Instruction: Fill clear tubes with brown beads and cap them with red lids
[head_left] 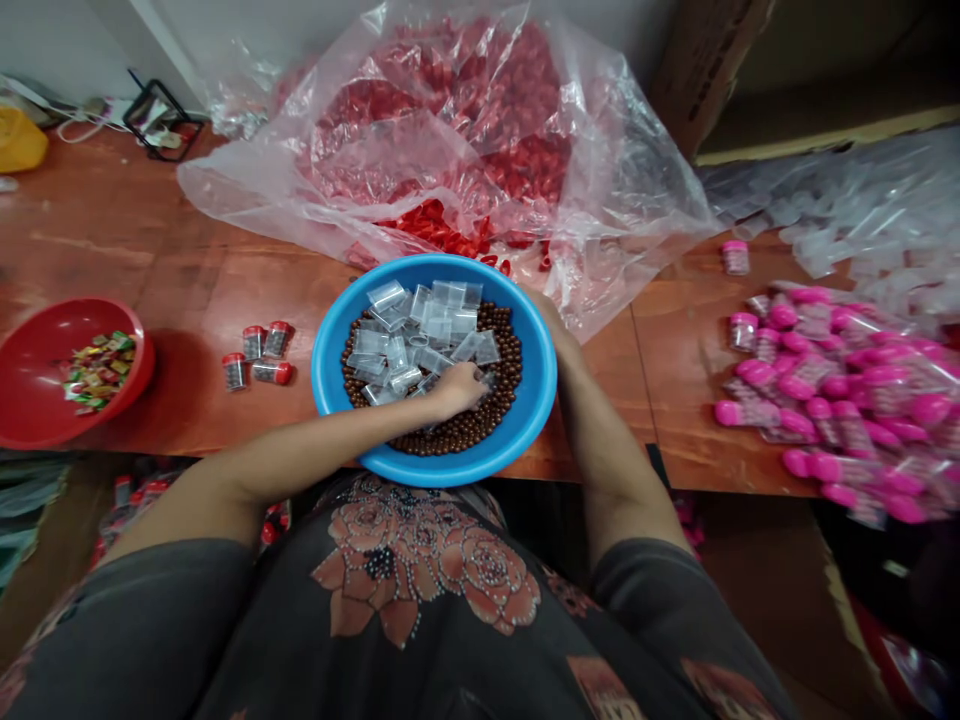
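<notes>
A blue basin (543,400) at the table's front edge holds brown balls (461,435) with clear plastic containers (439,312) lying on top. Inside it, my left hand (459,390) reaches down at the right of the containers, its fingers curled round what looks like a clear container, partly hidden. My right hand (534,300) is at the basin's right outer rim; its fingers are hidden behind the rim. Left of the basin lie several small filled jars (253,342) with red lids.
A red bowl (30,345) with wrapped pieces stands at the left. Behind the basin spreads a clear bag (600,200) of red caps (525,165). Pink-lidded jars (847,400) are heaped at the right, near clear plastic bags (877,200).
</notes>
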